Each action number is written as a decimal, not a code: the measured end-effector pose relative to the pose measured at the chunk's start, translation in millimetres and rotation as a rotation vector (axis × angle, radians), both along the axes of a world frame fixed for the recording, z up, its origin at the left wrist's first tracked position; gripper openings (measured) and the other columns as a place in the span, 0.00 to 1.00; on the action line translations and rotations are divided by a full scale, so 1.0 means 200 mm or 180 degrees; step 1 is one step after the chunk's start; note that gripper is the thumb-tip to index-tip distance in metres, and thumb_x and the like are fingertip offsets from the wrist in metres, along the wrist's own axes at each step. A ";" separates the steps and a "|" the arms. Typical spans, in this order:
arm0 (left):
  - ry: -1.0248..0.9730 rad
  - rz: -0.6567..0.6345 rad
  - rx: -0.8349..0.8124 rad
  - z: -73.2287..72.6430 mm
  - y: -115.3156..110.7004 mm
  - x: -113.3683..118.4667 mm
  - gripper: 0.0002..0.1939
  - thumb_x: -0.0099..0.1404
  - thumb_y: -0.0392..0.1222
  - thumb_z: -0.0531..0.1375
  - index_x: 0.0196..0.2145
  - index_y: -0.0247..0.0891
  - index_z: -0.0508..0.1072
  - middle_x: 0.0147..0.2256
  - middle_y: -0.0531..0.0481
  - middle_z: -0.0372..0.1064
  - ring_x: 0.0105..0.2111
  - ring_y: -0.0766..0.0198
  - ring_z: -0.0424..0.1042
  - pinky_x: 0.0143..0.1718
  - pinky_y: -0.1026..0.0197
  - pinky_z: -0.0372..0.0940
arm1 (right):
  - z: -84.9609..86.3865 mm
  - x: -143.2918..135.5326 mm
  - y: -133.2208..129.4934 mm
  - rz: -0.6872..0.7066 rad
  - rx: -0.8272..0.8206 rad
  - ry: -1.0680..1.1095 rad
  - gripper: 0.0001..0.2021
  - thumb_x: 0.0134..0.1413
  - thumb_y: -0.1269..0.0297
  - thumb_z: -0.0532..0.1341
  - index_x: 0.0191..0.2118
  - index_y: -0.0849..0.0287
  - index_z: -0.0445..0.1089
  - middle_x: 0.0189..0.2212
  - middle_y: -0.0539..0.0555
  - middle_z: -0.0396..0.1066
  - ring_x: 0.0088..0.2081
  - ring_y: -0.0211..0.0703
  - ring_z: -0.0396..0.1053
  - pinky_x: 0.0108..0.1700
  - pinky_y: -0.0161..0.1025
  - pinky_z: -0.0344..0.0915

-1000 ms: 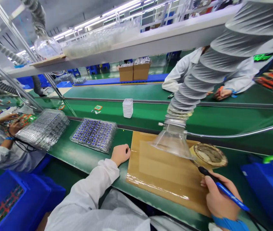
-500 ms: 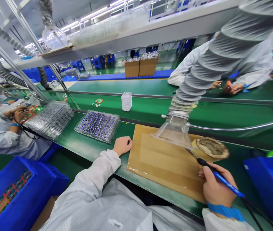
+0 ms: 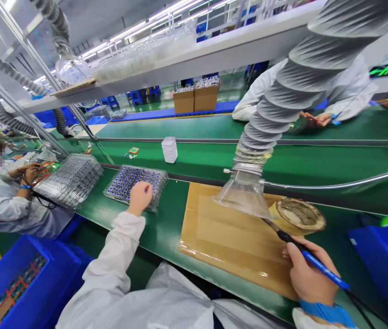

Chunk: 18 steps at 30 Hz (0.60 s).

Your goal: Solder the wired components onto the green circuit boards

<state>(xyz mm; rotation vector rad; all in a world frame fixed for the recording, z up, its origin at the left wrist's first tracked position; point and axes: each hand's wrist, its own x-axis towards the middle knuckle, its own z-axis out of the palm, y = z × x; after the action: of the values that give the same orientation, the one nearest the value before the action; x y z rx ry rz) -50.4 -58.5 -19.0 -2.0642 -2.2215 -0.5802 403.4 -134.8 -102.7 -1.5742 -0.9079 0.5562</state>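
My right hand grips a soldering iron by its blue handle. Its metal tip points left, beside a round yellowish pot with a burnt-looking top and under the edge of a clear fume hood. Over the right part of a clear plastic tray filled with rows of small blue-and-silver parts is my left hand. Its fingers are curled together, and what may be between them is hidden. A brown taped cardboard sheet lies on the green bench between my hands.
Stacked clear trays stand left, near a co-worker. White small containers and a circuit board sit on the green belt. A ribbed duct hangs over the bench. A blue bin holds boards lower left; a blue unit stands right.
My left hand has moved left from the cardboard's edge to above the tray of small parts. My right hand still holds the soldering iron in nearly the same place. The view has shifted slightly.
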 end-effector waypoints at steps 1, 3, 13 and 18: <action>0.0107 0.0101 -0.0023 0.04 0.02 -0.09 0.11 0.68 0.36 0.54 0.37 0.37 0.78 0.40 0.41 0.73 0.44 0.53 0.70 0.48 0.54 0.64 | 0.00 0.00 0.00 -0.0015 0.0024 -0.0023 0.19 0.42 0.53 0.68 0.40 0.58 0.76 0.28 0.55 0.74 0.27 0.48 0.72 0.34 0.46 0.68; 0.0278 0.0132 -0.0161 0.10 0.05 -0.24 0.07 0.62 0.34 0.58 0.35 0.37 0.78 0.41 0.39 0.72 0.46 0.49 0.69 0.49 0.51 0.63 | -0.01 0.00 0.01 -0.0026 0.0080 0.0006 0.18 0.43 0.53 0.69 0.39 0.58 0.75 0.28 0.54 0.74 0.26 0.46 0.72 0.34 0.44 0.69; 0.1417 -0.0133 -0.0617 0.06 0.13 -0.46 0.15 0.63 0.48 0.55 0.39 0.38 0.78 0.49 0.37 0.72 0.49 0.41 0.68 0.49 0.43 0.63 | -0.03 0.00 0.03 0.0200 0.0365 0.0218 0.15 0.52 0.51 0.67 0.39 0.57 0.73 0.31 0.52 0.74 0.28 0.41 0.69 0.35 0.41 0.68; 0.1270 -0.0282 -0.0810 0.12 0.19 -0.50 0.13 0.61 0.46 0.53 0.31 0.39 0.76 0.46 0.37 0.75 0.47 0.41 0.70 0.46 0.45 0.65 | -0.02 0.00 0.03 0.0256 0.0324 0.0279 0.13 0.54 0.53 0.66 0.40 0.56 0.74 0.34 0.53 0.75 0.33 0.44 0.71 0.40 0.43 0.69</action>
<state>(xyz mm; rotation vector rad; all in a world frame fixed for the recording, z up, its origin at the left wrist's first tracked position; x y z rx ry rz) -150.1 -20.5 5.8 -2.1621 -2.0614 0.1169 402.9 -129.5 -107.0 -1.4162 -0.9219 0.6216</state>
